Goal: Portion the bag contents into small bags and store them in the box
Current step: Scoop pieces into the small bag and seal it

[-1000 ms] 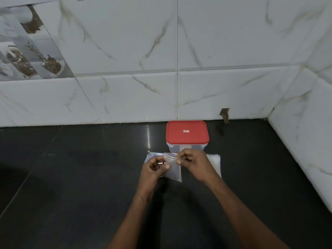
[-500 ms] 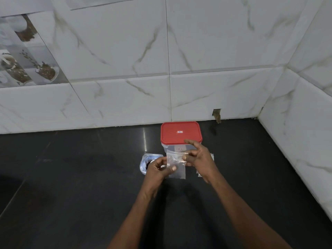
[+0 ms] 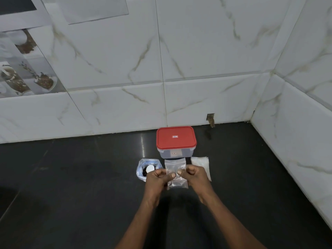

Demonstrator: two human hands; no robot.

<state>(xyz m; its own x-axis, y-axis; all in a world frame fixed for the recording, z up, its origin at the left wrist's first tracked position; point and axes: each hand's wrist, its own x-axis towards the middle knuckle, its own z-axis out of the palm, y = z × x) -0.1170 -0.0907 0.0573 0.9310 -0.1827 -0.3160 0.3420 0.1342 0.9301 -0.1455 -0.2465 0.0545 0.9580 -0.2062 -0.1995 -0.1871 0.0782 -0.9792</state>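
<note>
Holding a small clear bag between them, the left hand and right hand pinch its sides with curled fingers. Just beyond them stands the red-lidded box. The open bag lies beside the left hand, and spare bags lie past the right.

The left hand covers part of the open bag; the right hand hides part of the bag stack. The lid label is unreadable.
</note>
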